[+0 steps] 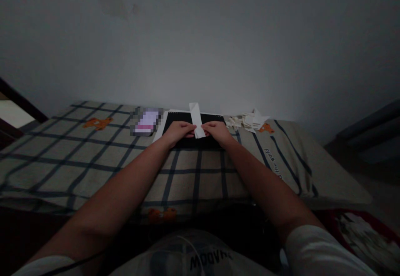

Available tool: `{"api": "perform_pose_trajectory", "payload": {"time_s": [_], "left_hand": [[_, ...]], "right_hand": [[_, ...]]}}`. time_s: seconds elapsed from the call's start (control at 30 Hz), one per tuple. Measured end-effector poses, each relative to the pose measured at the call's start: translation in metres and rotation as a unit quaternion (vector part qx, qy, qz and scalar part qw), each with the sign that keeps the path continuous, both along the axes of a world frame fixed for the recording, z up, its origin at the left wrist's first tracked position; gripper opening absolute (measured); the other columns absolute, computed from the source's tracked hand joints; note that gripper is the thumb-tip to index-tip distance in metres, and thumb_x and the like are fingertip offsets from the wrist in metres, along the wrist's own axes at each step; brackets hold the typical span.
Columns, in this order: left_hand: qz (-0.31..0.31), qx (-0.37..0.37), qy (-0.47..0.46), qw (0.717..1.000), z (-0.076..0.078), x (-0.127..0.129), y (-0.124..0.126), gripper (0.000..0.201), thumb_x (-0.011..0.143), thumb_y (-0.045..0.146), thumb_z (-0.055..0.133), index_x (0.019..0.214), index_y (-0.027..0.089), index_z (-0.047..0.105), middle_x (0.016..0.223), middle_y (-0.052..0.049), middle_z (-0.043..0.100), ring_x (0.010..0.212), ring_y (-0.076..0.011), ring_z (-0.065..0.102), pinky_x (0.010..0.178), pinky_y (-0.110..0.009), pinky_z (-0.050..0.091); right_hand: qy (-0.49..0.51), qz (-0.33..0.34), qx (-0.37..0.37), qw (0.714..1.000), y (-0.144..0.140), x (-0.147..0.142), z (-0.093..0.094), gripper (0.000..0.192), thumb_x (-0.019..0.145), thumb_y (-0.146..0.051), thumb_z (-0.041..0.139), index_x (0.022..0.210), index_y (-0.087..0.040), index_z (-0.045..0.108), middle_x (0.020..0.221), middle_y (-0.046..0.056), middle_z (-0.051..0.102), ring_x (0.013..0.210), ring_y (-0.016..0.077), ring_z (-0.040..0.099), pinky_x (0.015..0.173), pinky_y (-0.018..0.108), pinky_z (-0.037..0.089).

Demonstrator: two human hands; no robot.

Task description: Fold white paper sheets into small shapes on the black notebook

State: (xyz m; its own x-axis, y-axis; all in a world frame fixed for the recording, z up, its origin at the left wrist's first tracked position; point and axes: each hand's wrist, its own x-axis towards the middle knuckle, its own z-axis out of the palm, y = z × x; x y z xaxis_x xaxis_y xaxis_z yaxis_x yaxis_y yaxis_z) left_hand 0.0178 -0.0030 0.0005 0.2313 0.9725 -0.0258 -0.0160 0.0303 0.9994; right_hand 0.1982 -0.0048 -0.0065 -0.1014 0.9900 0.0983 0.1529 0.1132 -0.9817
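A narrow white paper strip [196,114] stands out between my two hands, its long side pointing away from me. My left hand [180,132] pinches its left edge near the lower end. On the opposite edge, my right hand [218,130] grips it the same way, fingers closed. Both hands are over a flat black board or folder [204,143], which lies on the checked cloth. White sheets [159,129] show from under its left and far edges. The fingertips partly hide the lower part of the strip.
Right of the black board lies a pile of folded paper pieces [248,120]. A phone [146,121] with a lit, blurred-out screen rests to the left. The checked cloth [103,151] with orange bears covers the surface, which ends at a pale wall [200,51].
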Motion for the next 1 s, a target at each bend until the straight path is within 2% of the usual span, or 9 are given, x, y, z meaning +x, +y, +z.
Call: {"api": "perform_pose_trajectory", "payload": {"time_s": [0.33, 1.0], "left_hand": [[0.008, 0.017, -0.027, 0.999, -0.0035, 0.0002, 0.0036, 0.016, 0.063, 0.026, 0.075, 0.067, 0.011, 0.069, 0.071, -0.005, 0.067, 0.067, -0.0114, 0.062, 0.074, -0.027, 0.052], [0.007, 0.002, -0.020, 1.000, -0.0081, -0.0002, 0.0068, 0.025, 0.063, 0.034, 0.076, 0.072, 0.011, 0.069, 0.072, -0.004, 0.068, 0.070, -0.0122, 0.063, 0.080, -0.029, 0.052]], "right_hand": [[0.036, 0.035, -0.053, 0.997, -0.0003, 0.0013, -0.0011, 0.012, 0.072, -0.024, 0.066, 0.076, -0.013, 0.068, 0.068, 0.003, 0.067, 0.059, 0.0082, 0.056, 0.056, 0.020, 0.045], [0.033, 0.036, -0.040, 0.998, -0.0009, -0.0004, -0.0034, 0.011, 0.071, -0.024, 0.067, 0.073, -0.013, 0.066, 0.063, 0.002, 0.064, 0.055, 0.0073, 0.055, 0.054, 0.020, 0.044]]}}
